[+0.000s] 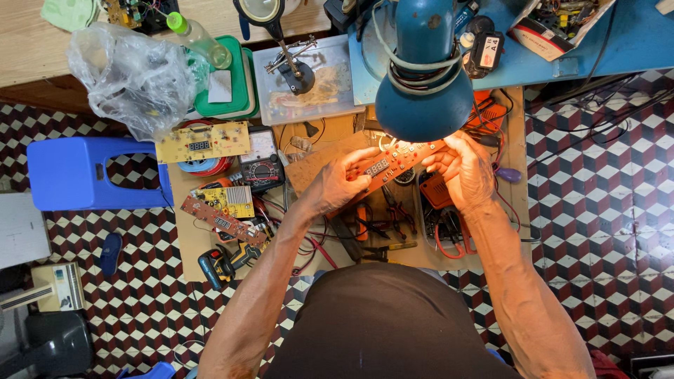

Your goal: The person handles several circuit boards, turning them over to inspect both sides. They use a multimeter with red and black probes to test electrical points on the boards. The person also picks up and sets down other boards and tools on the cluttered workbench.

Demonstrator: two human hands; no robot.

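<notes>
Both my hands grip a long reddish circuit board with a digit display (397, 160) at the frame's centre, under the blue metal lamp (424, 77): left hand (338, 184) pinching its lower end, right hand (463, 168) its upper end. I judge I'm only inspecting it; the pliers (382, 210) below lie untouched.

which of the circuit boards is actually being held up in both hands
The long reddish board under the blue lamp, gripped by the left hand and right hand. The yellow board and the other long strip board lie on the bench.
</notes>
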